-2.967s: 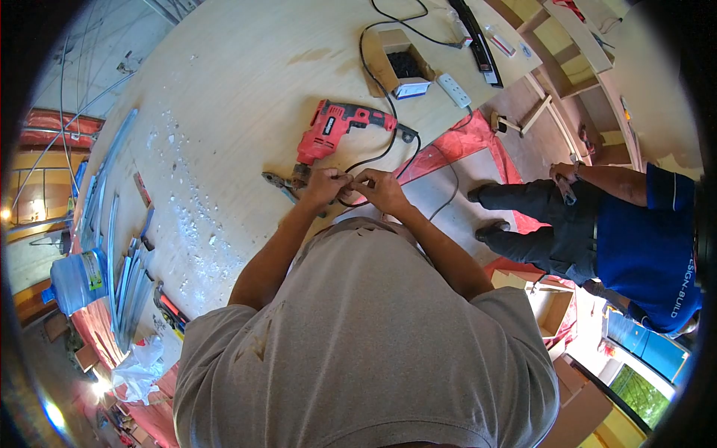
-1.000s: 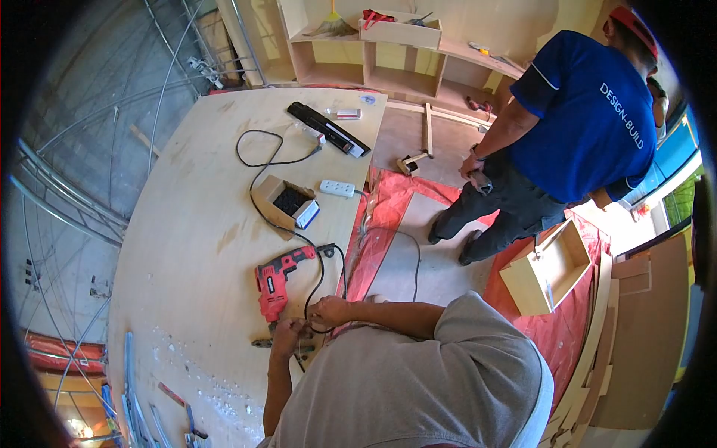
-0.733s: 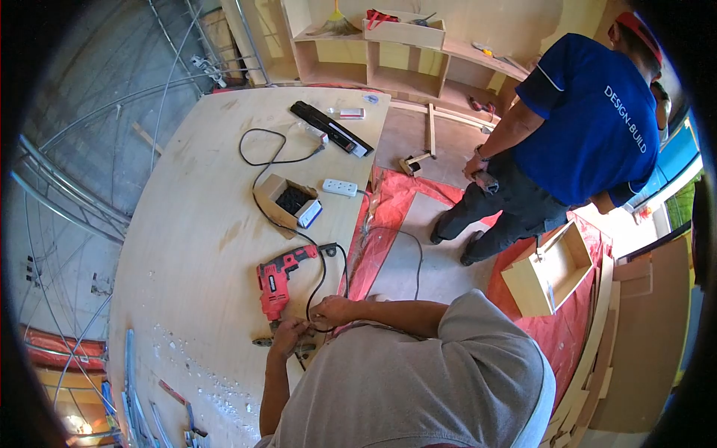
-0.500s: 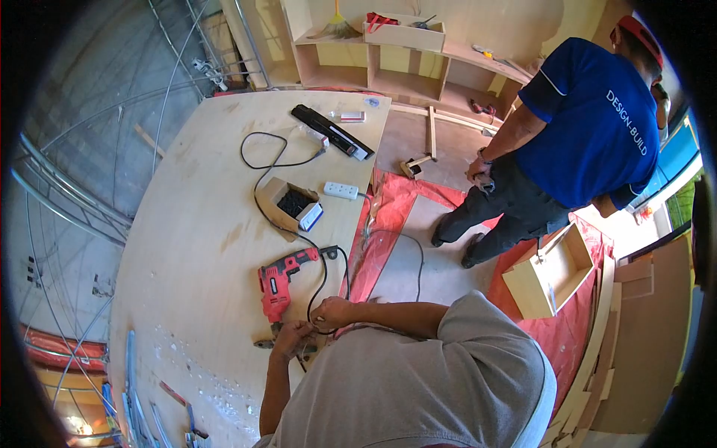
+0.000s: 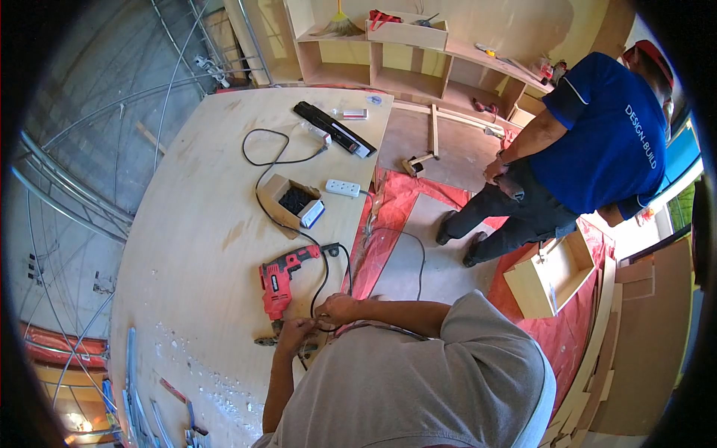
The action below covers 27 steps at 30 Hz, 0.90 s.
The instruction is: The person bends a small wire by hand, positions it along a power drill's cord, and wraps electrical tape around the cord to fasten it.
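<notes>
My left hand (image 5: 295,334) and my right hand (image 5: 337,309) meet close in front of my body, over the near edge of the pale board. Both have fingers pinched together around a black cord (image 5: 314,293), though the exact grip is partly hidden. Just beyond them a red and black power drill (image 5: 278,284) lies on its side, the cord looping past its handle. A dark tool (image 5: 266,341), partly covered by my left hand, lies by the drill's front end.
On the board (image 5: 187,224) are an open carton of black screws (image 5: 293,201), a white power strip (image 5: 343,187) and a long black package (image 5: 334,128). A co-worker in a blue shirt (image 5: 597,127) stands at right by a wooden drawer box (image 5: 549,272). Red sheeting (image 5: 403,198) covers some floor.
My hands stay together at the cord with barely any movement. The co-worker has shifted slightly right and lower in view.
</notes>
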Motion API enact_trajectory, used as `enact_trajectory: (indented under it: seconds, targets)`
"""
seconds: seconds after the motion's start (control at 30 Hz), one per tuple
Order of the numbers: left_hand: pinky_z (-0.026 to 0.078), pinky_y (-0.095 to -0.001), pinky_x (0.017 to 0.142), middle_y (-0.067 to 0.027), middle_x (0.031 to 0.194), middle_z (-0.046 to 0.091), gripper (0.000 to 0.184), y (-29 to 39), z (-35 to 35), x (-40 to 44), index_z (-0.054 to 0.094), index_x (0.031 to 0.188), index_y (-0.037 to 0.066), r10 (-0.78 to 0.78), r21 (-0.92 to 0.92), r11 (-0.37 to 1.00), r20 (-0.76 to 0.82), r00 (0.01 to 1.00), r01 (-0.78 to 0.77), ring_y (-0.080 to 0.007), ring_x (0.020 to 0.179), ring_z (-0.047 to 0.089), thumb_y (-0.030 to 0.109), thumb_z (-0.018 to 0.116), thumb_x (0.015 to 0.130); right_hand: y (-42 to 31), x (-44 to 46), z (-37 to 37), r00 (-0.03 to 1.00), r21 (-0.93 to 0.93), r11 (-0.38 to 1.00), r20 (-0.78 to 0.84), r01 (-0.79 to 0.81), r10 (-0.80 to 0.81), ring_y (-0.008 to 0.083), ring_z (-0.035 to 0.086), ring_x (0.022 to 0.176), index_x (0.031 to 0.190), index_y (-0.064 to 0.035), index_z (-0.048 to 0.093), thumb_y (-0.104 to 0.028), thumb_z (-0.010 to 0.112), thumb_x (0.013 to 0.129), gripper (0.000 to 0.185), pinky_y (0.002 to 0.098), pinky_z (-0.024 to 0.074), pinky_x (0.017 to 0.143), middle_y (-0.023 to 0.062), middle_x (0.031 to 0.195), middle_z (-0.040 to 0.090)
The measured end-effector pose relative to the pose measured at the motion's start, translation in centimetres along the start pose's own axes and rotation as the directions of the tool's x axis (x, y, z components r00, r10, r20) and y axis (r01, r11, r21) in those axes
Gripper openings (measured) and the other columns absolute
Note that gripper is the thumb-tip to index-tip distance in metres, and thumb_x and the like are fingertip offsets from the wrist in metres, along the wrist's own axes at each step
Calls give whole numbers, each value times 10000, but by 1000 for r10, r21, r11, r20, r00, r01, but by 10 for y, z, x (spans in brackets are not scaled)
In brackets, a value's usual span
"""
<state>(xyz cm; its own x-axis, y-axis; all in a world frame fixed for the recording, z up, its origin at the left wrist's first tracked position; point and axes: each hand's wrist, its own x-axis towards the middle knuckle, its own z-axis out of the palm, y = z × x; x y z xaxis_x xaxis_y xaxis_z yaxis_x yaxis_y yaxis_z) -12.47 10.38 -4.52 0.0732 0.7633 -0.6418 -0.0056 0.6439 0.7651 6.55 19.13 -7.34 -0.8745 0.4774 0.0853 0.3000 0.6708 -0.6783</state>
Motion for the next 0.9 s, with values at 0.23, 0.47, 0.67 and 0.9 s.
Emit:
enact_trajectory:
  seconds: [0.23, 0.47, 0.67, 0.9]
  targets:
    - [506, -257, 636, -77, 790, 666, 185, -5, -3, 8, 658, 907, -42, 107, 341, 935, -25, 994, -92, -135, 686, 625, 125, 653, 827, 1, -1, 13, 1000, -42, 999, -13, 1, -2, 373, 633, 707, 832, -112, 595, -290, 557, 831, 182, 481, 496, 648, 161, 721, 634]
    - [464, -279, 525, -72, 686, 613, 88, -16, 7, 24, 614, 795, -31, 131, 283, 956, -160, 978, -82, -137, 584, 577, 52, 606, 768, 1, -2, 10, 1000, -44, 999, -20, 6, -6, 371, 633, 724, 850, -98, 587, -303, 541, 853, 211, 479, 497, 675, 165, 742, 636]
    - [471, -276, 550, -75, 709, 611, 111, -1, 13, 15, 608, 841, -23, 65, 267, 964, -183, 981, -15, -147, 606, 582, 66, 623, 777, 4, -1, 14, 999, 2, 1000, -30, -18, 18, 373, 630, 737, 881, -94, 585, -297, 539, 865, 209, 476, 488, 689, 171, 758, 635]
    - [528, -301, 697, -122, 869, 663, 116, 1, 7, 10, 593, 916, -33, -66, -26, 998, -88, 994, 64, -193, 760, 650, 50, 591, 834, 1, 0, 6, 996, 93, 992, 40, -89, 85, 371, 635, 793, 945, -112, 633, -344, 529, 859, 269, 485, 482, 736, 169, 832, 660]
